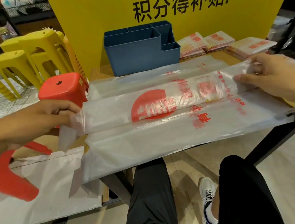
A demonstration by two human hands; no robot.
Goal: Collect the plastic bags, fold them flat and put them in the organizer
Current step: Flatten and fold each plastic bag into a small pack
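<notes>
A clear plastic bag (pixel 153 111) with red print lies across the small wooden table (pixel 100 73), its long middle strip lifted into a fold. My left hand (pixel 42 119) pinches the fold's left end, where the bag's handles hang off the table edge. My right hand (pixel 272 79) pinches the right end of the same fold. The blue organizer (pixel 138 59) stands behind the bag at the table's back, its compartments showing nothing inside. Three stacks of folded bags (pixel 213 41) lie to its right.
A red stool (pixel 64 87) stands left of the table, another red stool (pixel 9 177) lies tipped near my left arm. Yellow stools (pixel 31 56) are stacked at the back left. More flat bags (pixel 43 189) lie on the floor. A yellow sign (pixel 169 6) backs the table.
</notes>
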